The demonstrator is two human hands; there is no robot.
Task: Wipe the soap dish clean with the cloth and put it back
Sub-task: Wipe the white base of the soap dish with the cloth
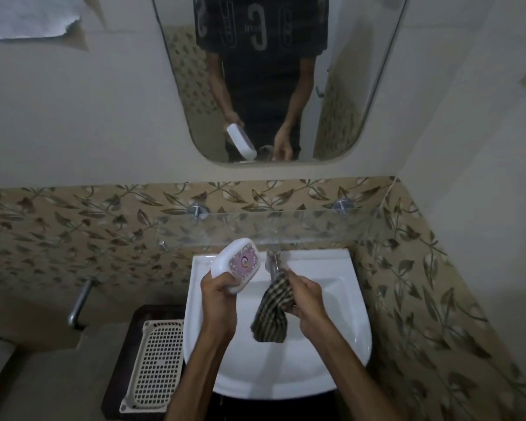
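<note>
My left hand (217,294) grips the near end of a white soap dish (237,262) with a pink patterned lid, tilted up over the left rim of the white sink (340,344). My right hand (308,302) holds a dark checked cloth (271,311) bunched in its fingers. The cloth hangs down over the basin just in front of the tap (273,262). The cloth and the soap dish are apart, about a hand's width between them.
A glass shelf (286,227) on two metal pegs runs along the leaf-patterned tiles above the sink. A mirror (271,86) above reflects my arms. A white perforated tray (155,363) lies on a dark stand left of the sink, by a metal pipe (79,302).
</note>
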